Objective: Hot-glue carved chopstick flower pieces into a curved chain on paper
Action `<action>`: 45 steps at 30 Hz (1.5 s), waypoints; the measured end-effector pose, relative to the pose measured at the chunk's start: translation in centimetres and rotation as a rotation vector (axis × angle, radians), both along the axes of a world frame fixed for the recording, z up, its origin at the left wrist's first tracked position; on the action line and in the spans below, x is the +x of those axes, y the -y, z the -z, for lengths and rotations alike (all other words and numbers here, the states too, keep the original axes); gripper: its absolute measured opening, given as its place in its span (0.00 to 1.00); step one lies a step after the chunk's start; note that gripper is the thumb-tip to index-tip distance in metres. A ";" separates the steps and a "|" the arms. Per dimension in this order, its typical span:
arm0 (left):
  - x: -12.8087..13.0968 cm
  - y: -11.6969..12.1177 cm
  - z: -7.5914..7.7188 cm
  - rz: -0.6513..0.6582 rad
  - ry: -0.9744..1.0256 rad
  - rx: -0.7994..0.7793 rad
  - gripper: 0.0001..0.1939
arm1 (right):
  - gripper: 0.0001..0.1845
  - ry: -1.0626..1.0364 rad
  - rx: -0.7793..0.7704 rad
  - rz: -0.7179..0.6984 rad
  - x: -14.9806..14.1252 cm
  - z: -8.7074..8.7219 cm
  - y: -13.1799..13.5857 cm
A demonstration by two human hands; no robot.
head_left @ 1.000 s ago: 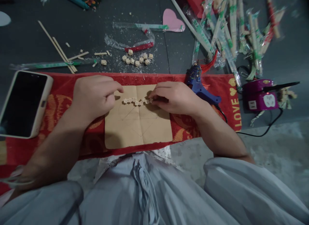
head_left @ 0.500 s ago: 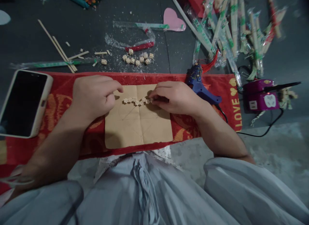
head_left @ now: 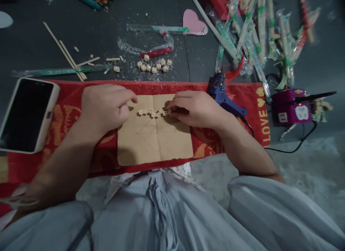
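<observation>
A wavy row of small, pale flower-shaped pieces [head_left: 153,113] lies across the upper half of a creased tan sheet [head_left: 140,148] with faint pencil lines. My right hand [head_left: 195,109] is at the row's right end, thumb and fingertips closed on it; the fingers partly cover that end. Left of the row, my left hand [head_left: 104,107] rests over the sheet's edge. Its index finger reaches out, apart from the thumb, and nothing shows between them. The other left fingers are curled and mostly hidden.
A red towel [head_left: 207,148] lies under the sheet. Blue glue gun [head_left: 226,98] sits right, phone [head_left: 27,114] left. Beyond are loose flower-shaped pieces [head_left: 154,69], thin sticks [head_left: 63,49], wrapped chopsticks [head_left: 261,35], a pink heart [head_left: 192,21] and a purple box [head_left: 291,107] with a cord.
</observation>
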State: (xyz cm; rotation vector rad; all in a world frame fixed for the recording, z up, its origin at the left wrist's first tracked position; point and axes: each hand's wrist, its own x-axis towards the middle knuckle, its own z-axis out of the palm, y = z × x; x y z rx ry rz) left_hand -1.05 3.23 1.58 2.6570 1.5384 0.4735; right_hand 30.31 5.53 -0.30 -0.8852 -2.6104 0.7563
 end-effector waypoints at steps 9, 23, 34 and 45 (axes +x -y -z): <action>0.2 0.1 0.2 0.004 0.026 0.038 0.24 | 0.12 -0.028 0.057 -0.027 0.2 0.5 -0.1; 0.1 0.0 0.0 0.015 -0.024 -0.007 0.24 | 0.11 -0.024 0.032 -0.027 0.2 0.4 -0.1; 0.1 0.1 -0.1 0.020 -0.027 -0.006 0.23 | 0.11 -0.037 0.047 -0.032 0.3 0.5 -0.1; 0.1 0.4 -0.2 -0.086 -0.068 -0.146 0.21 | 0.10 -0.041 0.034 -0.026 0.2 0.2 -0.2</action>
